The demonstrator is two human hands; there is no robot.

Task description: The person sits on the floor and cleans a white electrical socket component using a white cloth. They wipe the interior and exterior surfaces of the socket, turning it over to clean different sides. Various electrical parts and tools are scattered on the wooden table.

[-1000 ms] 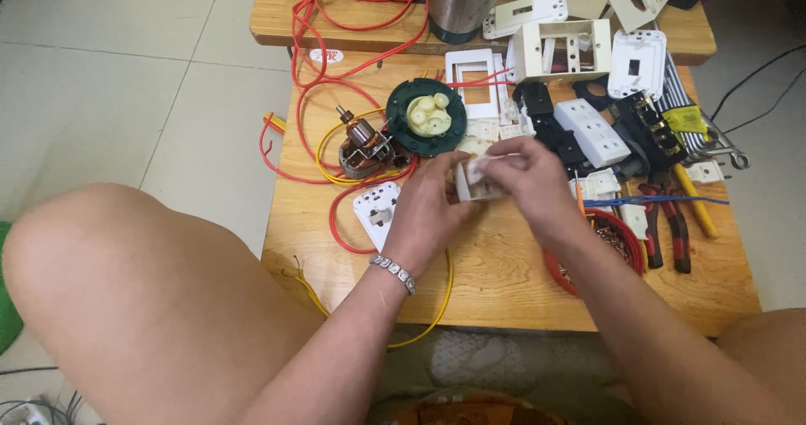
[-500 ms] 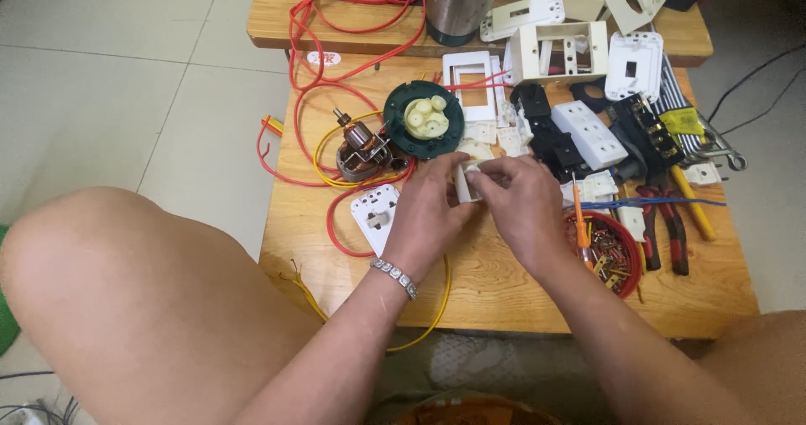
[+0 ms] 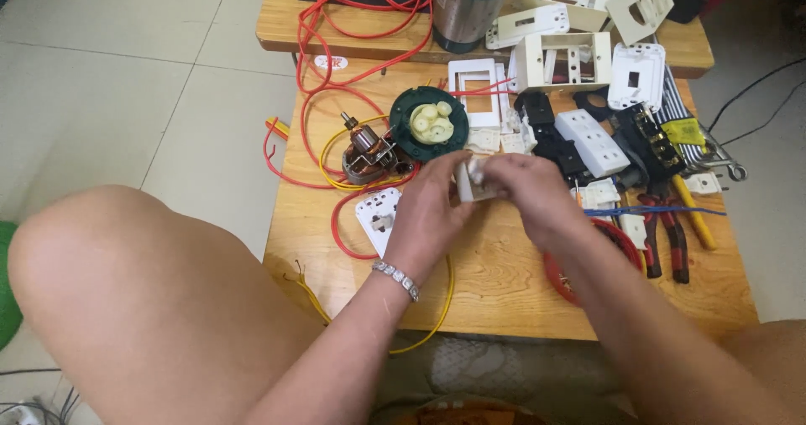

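Observation:
Above a low wooden table (image 3: 504, 299) both my hands meet on a small cream plastic socket part (image 3: 472, 181). My left hand (image 3: 432, 211), with a beaded bracelet on its wrist, grips the part from the left. My right hand (image 3: 533, 194) closes on it from the right, and its fingers hide most of the piece. A white socket plate (image 3: 376, 215) on a red wire lies just left of my left hand. A small motor armature (image 3: 365, 152) and a round green cap with a cream centre (image 3: 434, 123) sit beyond the hands.
Red wires (image 3: 336, 72) and yellow wires loop over the table's left side. White and cream socket frames (image 3: 564, 60), a metal can (image 3: 462, 9), a white outlet block (image 3: 592, 142), pliers (image 3: 663, 232) and a red bowl (image 3: 617, 236) crowd the back and right. My bare left knee (image 3: 126, 291) rises at the left.
The screwdriver that lay by my right hand is out of sight. My right hand has closed further over the cream part; both hands stay in the same place.

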